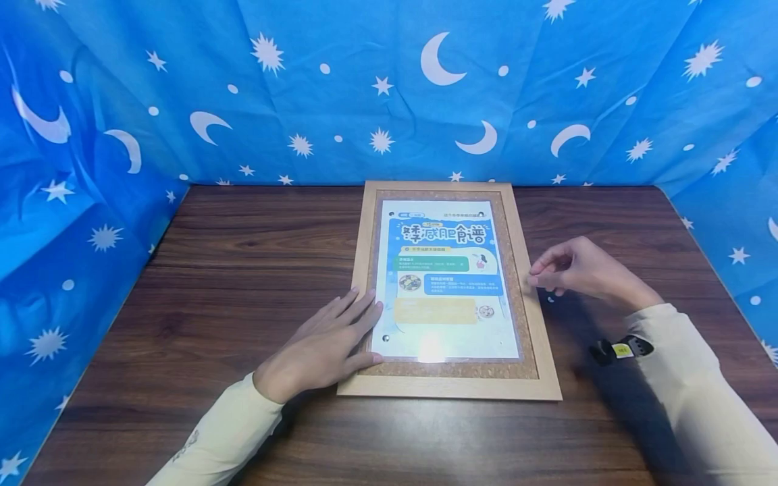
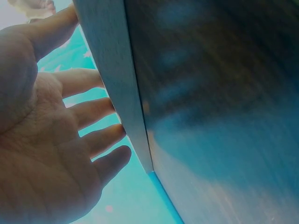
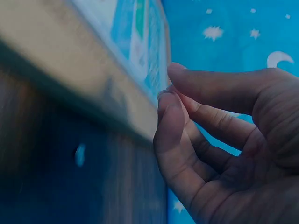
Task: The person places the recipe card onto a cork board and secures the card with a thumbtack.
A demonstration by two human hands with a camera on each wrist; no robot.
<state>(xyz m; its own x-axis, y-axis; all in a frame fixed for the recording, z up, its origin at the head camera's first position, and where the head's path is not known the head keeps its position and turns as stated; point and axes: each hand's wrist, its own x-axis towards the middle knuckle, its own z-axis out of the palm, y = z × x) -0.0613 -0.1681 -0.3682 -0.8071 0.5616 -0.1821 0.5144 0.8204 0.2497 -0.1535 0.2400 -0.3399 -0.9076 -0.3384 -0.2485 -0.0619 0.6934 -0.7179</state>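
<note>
A printed sheet in a clear sleeve (image 1: pixel 446 341) lies on a wood-framed corkboard (image 1: pixel 450 387). Silver thumbtacks show at its two top corners and at the lower left. My left hand (image 1: pixel 331 337) spreads its fingers over the board's left edge, fingertips on frame and sleeve; from below, the left wrist view shows this hand (image 2: pixel 51 135) with straight fingers against the frame. Just off the right edge, my right hand (image 1: pixel 577 273) brings thumb and fingertips together on what looks like a small thumbtack (image 3: pixel 164 93), mostly hidden. Under it, another thumbtack (image 1: pixel 550 298) lies on the table.
The dark wooden table (image 1: pixel 243 270) extends around the board. A blue cloth (image 1: pixel 340 81) with white moons and stars hangs behind and at both sides. The board's top edge reaches close to the back cloth. A black strap (image 1: pixel 620 351) is on the right wrist.
</note>
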